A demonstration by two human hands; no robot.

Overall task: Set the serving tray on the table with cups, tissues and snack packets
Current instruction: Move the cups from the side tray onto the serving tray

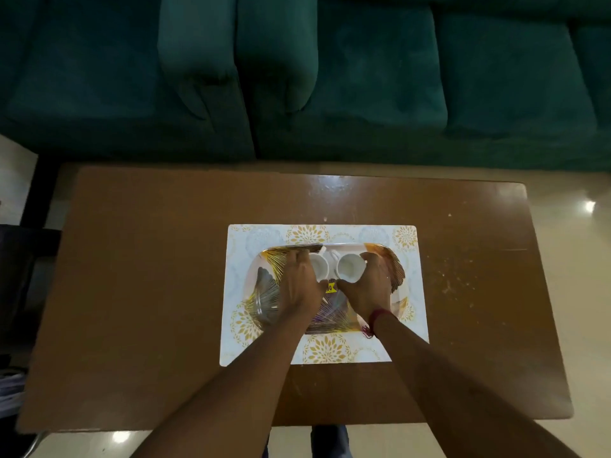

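Observation:
A patterned serving tray (393, 262) with gold fan lines lies on a white placemat (406, 236) with gold flowers, in the middle of a brown table (148, 259). Two white cups stand side by side at the tray's far middle. My left hand (299, 279) is wrapped around the left cup (319, 264). The right cup (350, 266) is gripped by my right hand (370, 285), which wears a red thread at the wrist. A small yellow packet (330, 287) peeks out between my hands; the rest of it is hidden.
A dark green sofa (330, 77) runs along the far side of the table. Shiny beige floor (582, 259) shows to the right and in front. Dark objects stand at the left edge of view. Crumbs speckle the table's right part.

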